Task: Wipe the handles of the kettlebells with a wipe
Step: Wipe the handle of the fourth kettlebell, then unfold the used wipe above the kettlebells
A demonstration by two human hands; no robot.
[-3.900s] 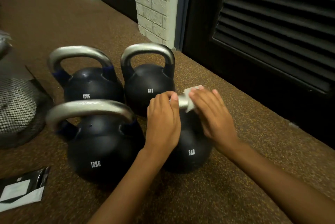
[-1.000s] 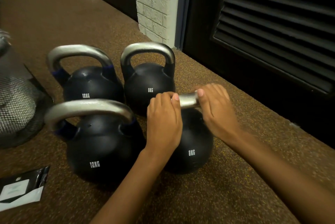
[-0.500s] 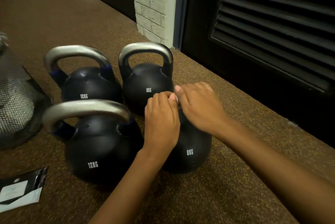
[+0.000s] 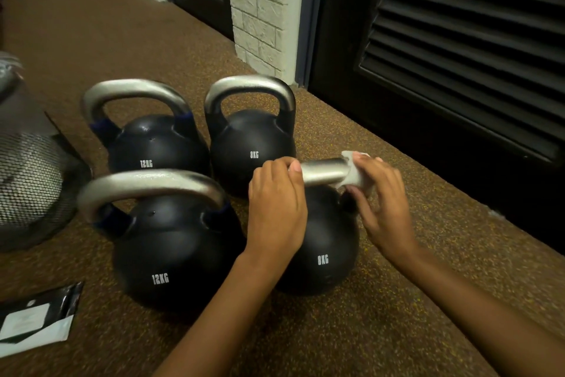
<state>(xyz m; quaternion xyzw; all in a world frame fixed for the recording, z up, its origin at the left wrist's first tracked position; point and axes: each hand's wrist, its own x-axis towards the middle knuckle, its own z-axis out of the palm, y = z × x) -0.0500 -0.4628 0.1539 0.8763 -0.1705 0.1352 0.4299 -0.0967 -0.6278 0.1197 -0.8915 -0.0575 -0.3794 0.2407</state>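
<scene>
Several black kettlebells with silver handles stand on the brown speckled floor. The near right one, marked 8KG (image 4: 321, 242), has its handle (image 4: 322, 172) between my hands. My left hand (image 4: 276, 208) grips the handle's left end. My right hand (image 4: 380, 202) presses a white wipe (image 4: 356, 173) around the handle's right corner. A near left 12KG kettlebell (image 4: 165, 242), a far left 12KG kettlebell (image 4: 156, 141) and a far 8KG kettlebell (image 4: 250, 138) stand untouched.
A black mesh basket (image 4: 27, 181) stands at the left edge. An opened black and white wipe packet (image 4: 36, 318) lies on the floor at bottom left. Dark louvred doors (image 4: 458, 49) and a white brick pillar (image 4: 260, 10) line the right and back.
My right hand has slid the wipe from beside my left hand along the handle to its right corner. The bare silver middle of the handle shows again. My left hand has held still.
</scene>
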